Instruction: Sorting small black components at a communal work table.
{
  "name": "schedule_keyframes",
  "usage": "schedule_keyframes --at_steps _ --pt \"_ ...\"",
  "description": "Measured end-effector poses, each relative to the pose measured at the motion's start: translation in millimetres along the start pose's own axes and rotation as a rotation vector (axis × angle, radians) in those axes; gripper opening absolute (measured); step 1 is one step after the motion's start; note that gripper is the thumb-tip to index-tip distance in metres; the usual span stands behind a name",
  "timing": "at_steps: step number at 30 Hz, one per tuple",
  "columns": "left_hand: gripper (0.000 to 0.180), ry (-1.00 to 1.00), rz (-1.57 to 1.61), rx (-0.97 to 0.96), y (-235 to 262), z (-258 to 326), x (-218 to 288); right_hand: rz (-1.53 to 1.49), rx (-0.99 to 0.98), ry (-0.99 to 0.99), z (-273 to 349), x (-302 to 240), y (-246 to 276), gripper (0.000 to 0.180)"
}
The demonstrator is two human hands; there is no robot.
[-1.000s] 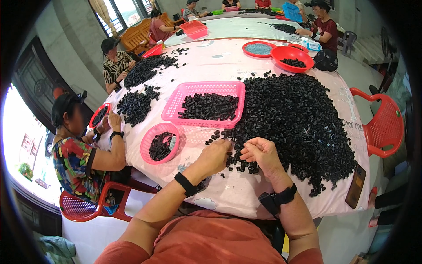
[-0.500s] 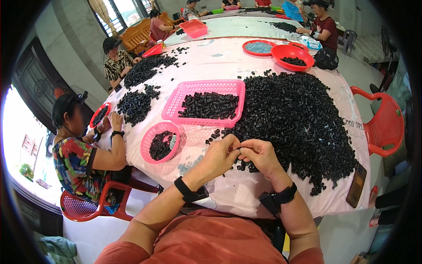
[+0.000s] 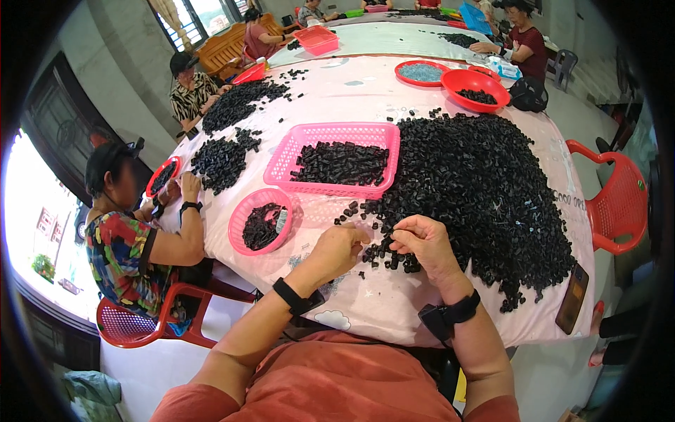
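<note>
Left hand: grip narrow, contents unclear
Right hand: grip narrow, contents unclear
Black pieces: heaped on tabletop beside pink basket

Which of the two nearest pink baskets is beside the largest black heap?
The rectangular basket; its right side borders the large black heap. The round basket stands farther left.

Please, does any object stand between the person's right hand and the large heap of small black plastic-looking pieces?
Nothing visible does. The right hand is at the near left edge of the large heap of small black plastic-looking pieces; whether it touches them, I cannot tell.
</note>
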State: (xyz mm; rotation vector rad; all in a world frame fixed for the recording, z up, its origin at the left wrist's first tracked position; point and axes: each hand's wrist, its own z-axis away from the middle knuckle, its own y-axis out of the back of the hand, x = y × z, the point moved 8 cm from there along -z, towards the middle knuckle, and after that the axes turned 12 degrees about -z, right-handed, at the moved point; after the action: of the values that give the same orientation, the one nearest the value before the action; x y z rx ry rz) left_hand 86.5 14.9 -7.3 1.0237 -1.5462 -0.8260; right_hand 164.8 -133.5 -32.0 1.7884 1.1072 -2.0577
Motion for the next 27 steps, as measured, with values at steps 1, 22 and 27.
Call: schedule_keyframes --at_steps 1,22,27 --pt "0.024 -0.005 -0.009 -0.011 -3 -1 2 -0.010 -0.005 -0.005 0 1 1 0.013" --pt "0.008 -0.004 0.118 0.087 7 -1 13 0.026 -0.062 -0.015 1 4 -4 0.027" --pt "0.008 0.069 0.215 0.058 17 -1 27 0.066 -0.045 -0.013 0 4 -3 0.016"
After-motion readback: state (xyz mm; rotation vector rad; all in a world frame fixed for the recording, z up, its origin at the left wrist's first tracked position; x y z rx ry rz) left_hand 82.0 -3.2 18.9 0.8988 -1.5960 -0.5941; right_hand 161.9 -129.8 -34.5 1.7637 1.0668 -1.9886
